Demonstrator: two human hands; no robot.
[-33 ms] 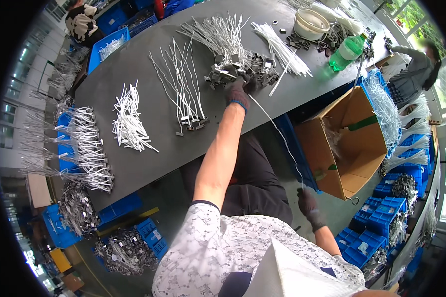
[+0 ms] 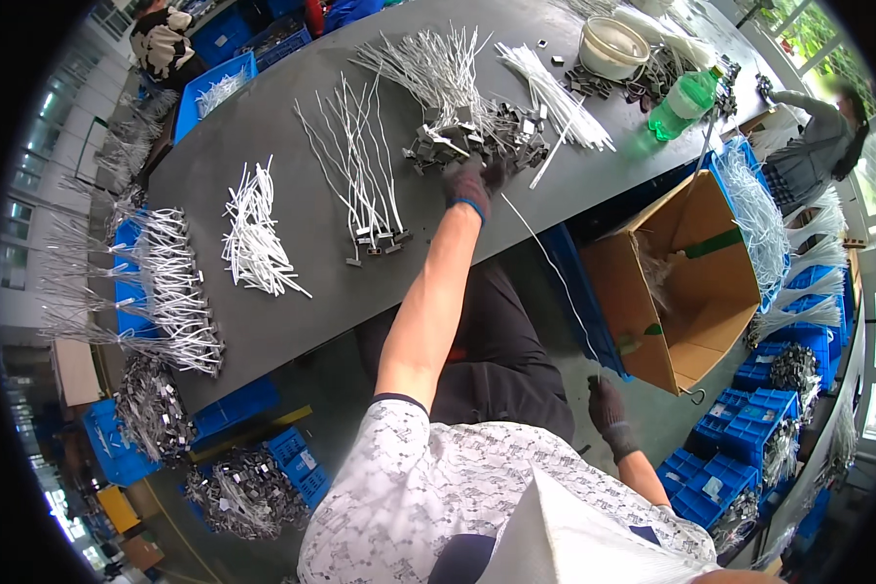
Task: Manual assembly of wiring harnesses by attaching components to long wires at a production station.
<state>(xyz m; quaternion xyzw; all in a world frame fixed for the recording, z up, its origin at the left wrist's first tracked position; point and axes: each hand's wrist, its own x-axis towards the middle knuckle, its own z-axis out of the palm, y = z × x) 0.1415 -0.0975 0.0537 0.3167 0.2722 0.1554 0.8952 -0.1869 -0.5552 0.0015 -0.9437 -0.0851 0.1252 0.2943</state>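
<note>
Black clips sit heaped by the left hand, probably for easy reach; can't tell that grip. Right hand looks pinched on the white wire.

Left hand: at pieces
Right hand: left of crates
Bottle: on surface, right of tub
Carton: beside surface

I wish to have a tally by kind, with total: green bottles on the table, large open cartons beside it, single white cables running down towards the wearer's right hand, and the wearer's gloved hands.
Green bottle: 1
Large open carton: 1
White cable: 1
Gloved hands, left hand and right hand: 2
Total: 5
</note>
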